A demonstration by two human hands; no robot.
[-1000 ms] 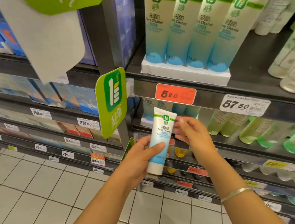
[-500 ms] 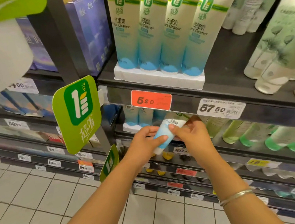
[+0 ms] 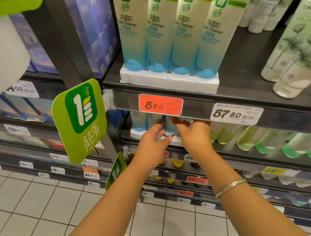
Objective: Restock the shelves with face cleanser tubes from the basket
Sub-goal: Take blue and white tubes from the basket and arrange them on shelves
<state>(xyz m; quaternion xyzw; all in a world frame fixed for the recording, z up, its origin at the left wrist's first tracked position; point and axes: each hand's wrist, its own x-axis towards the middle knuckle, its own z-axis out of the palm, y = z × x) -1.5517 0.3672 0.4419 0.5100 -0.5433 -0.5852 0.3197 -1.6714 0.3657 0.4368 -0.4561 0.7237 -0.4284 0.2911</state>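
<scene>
Since a moment ago both hands have pushed deeper under the dark shelf edge, and the white-and-blue face cleanser tube (image 3: 169, 129) they carried now stands cap down among the matching tubes on the lower shelf, its upper part hidden behind the orange price tag (image 3: 161, 104) reading 520. Left hand (image 3: 152, 143) sits just left of the tube, thumb stretched across the white cap and fingers reaching up beside the tube's blue lower part; whether they truly clamp it or only steady it I cannot tell. Right hand (image 3: 193, 132) is just right of the tube with fingers curled toward it, their tips lost behind the shelf lip, so its grip cannot be told either; a thin silver bangle (image 3: 230, 187) circles that wrist. Both hands lie close together, almost meeting around the tube. To the tube's left two more blue-bottomed tubes stand in a white foam tray (image 3: 136, 133). On the shelf above, four tall cream-and-blue cleanser tubes (image 3: 174, 31) stand cap down in another white tray. A green rounded promotional sign (image 3: 80, 120) juts from the upright post, a white price label (image 3: 236, 114) reads 5750, and pale green bottles (image 3: 291, 54) lie at right.
</scene>
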